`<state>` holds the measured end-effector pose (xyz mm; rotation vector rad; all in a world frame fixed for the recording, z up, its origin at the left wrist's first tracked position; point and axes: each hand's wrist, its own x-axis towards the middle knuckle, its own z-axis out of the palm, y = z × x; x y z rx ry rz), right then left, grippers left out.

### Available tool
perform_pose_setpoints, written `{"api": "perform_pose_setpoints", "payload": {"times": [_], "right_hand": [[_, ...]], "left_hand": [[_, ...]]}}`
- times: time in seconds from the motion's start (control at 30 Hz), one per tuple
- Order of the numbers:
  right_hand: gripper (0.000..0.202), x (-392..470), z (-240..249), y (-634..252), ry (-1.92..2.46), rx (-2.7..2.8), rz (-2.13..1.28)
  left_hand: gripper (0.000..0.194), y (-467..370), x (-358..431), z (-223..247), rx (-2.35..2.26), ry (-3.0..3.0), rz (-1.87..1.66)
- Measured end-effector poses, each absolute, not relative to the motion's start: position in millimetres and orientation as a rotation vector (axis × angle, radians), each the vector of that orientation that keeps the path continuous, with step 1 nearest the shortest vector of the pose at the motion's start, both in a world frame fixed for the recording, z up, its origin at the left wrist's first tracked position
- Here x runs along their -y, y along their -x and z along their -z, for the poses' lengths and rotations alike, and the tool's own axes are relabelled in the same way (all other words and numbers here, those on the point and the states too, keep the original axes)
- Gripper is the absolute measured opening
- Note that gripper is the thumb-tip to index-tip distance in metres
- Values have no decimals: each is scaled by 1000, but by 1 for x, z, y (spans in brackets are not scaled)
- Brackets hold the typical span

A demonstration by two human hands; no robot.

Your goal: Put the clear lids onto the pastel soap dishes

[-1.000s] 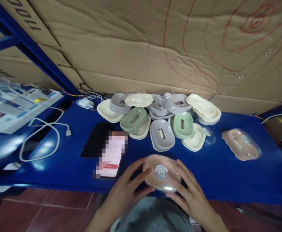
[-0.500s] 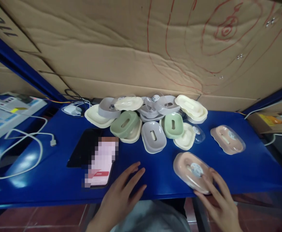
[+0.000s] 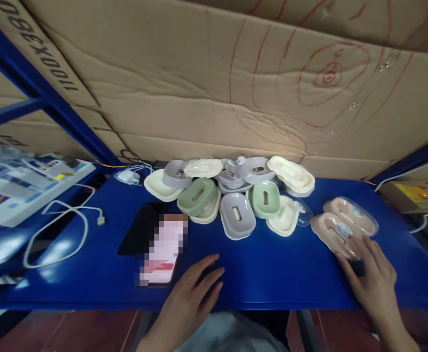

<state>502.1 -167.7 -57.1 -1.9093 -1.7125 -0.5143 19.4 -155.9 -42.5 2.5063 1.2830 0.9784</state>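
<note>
My right hand grips the near end of a pink soap dish with a clear lid and a round label. That dish rests against a second pink soap dish, also under a clear lid, on the right of the blue table. Over the front of the table is my left hand, its fingers apart and nothing in it. In the middle lie a grey soap dish, two green soap dishes and a cream tray, with several more grey and cream pieces piled behind.
A lit phone overlaps a black flat device left of my left hand. A white cable loops across the table's left side near a power strip. Cardboard stands behind; a small box is far right.
My right hand has moved the pink soap dish right and away from me, up against the other pink one. My left hand stays open near the front edge. The view has shifted slightly.
</note>
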Motion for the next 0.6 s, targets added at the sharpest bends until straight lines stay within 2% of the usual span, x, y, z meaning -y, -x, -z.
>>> {"api": "perform_pose_setpoints", "payload": {"times": [0.13, 0.27, 0.33, 0.43, 0.6], "right_hand": [[61, 139, 32, -472, 1823, 1717, 583], [44, 103, -7, -398, 1421, 2097, 326], [42, 83, -17, -354, 1226, 2331, 227], [47, 61, -14, -300, 984, 2494, 188], [33, 53, 9, -278, 884, 2454, 88]], "left_hand": [[25, -12, 140, 30, -1192, -2562, -982], [24, 1, 87, 0, -1097, -2751, -970], [21, 5, 54, -16, -1044, -2869, -967], [19, 6, 16, -29, -972, -2951, -931], [20, 10, 2, -19, -974, -2862, -998]]}}
